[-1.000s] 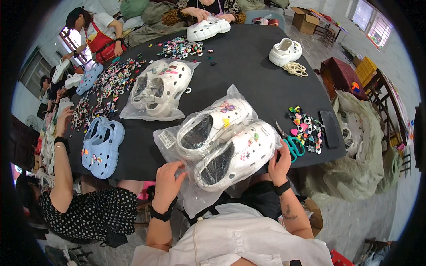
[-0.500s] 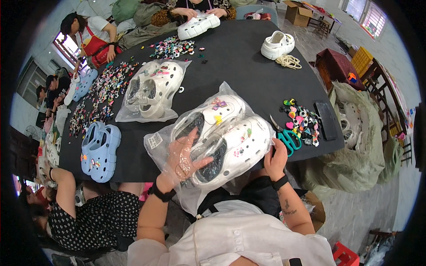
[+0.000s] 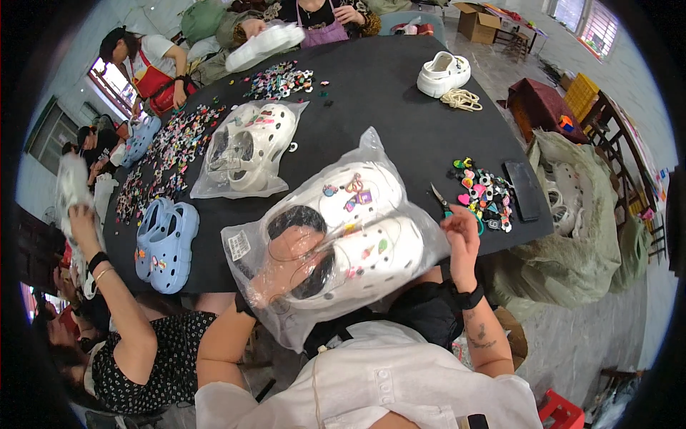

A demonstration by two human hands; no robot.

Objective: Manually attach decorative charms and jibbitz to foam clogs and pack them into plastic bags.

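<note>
A pair of white clogs (image 3: 386,247) with colourful charms lies inside a clear plastic bag (image 3: 246,268), tilted over the table's front edge. My left hand (image 3: 289,254) is inside the bag, its fingers reaching into the heel openings and holding the clogs; the fingertips are hidden in the shoes. My right hand (image 3: 461,232) is at the bag's right edge, fingers loosely bent and apart, with nothing visible in them. Behind it, partly covered, lie teal-handled scissors (image 3: 444,204). A pile of shoe charms (image 3: 489,196) is just beyond the right hand.
Another bagged white pair (image 3: 250,150) rests on the black table (image 3: 357,100), with blue clogs (image 3: 168,247) at left. Loose charms (image 3: 171,143) spread behind them. A phone (image 3: 522,189) lies at the right edge, near a large sack (image 3: 579,229). Co-workers sit left and opposite.
The bagged clogs have tipped, turning their charm-covered tops toward me. My right hand has risen slightly. The opposite person's white clog moved left; the left neighbour's arm has lifted with a white shoe.
</note>
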